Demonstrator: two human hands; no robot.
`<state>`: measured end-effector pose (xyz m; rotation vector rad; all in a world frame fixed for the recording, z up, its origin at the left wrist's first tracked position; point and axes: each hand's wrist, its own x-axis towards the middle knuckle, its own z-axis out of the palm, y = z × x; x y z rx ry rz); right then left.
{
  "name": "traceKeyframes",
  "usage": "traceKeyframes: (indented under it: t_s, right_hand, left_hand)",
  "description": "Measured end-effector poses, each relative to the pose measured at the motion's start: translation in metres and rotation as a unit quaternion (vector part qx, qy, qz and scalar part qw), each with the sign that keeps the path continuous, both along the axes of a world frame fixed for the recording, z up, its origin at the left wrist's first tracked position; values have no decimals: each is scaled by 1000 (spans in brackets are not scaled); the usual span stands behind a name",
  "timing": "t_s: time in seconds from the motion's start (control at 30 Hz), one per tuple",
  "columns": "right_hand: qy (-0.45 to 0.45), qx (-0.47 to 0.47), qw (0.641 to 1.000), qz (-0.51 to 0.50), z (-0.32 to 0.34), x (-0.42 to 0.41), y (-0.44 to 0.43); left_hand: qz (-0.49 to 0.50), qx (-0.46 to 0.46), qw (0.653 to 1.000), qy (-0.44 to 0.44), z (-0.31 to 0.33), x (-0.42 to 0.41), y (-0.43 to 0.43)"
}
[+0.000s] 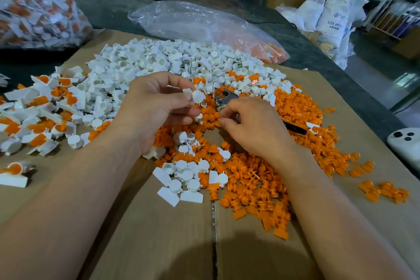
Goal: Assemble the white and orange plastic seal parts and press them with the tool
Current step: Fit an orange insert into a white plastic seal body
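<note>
i see my left hand [159, 107] at mid-frame, pinching a white part [198, 96] between thumb and fingertips. my right hand [254, 129] sits just right of it, fingers curled over the tool [223, 97]. its metal head shows above the knuckles and its black handle pokes out to the right. both hands are over the orange parts [261, 184] on the cardboard surface [159, 234]. the white parts [159, 59] are heaped behind.

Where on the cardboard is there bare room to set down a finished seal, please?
Bare cardboard lies at the near edge, below the small white cluster; another strip runs right of the orange pile, towards the dark table. From the white pile to the finished seals it is crowded.
</note>
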<state>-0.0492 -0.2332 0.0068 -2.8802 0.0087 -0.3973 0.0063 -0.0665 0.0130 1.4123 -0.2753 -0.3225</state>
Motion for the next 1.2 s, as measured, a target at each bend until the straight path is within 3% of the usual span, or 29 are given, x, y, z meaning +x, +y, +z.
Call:
traceKeyframes:
  t_s: [0.23, 0.4, 0.57, 0.73, 0.93, 1.2]
  right_hand:
    - [-57, 89, 994, -8, 0, 0, 2]
    - [-113, 179, 977, -8, 3, -1, 4]
    - [-103, 312, 945, 6, 6, -5, 7]
    - [-117, 333, 935, 24, 9, -7, 12]
    - [-125, 417, 900, 32, 10, -9, 16]
    - [-120, 403, 906, 41, 8, -10, 20]
  left_hand:
    - [10, -58, 998, 21, 1, 0, -2]
    - [22, 2, 1000, -18, -2, 0, -2]
    - [35, 24, 999, -26, -1, -1, -2]
    - [31, -15, 999, 12, 1, -2, -4]
    - [20, 5, 1000, -11, -2, -6, -7]
    - [22, 22, 998, -47, -4, -7, -8]
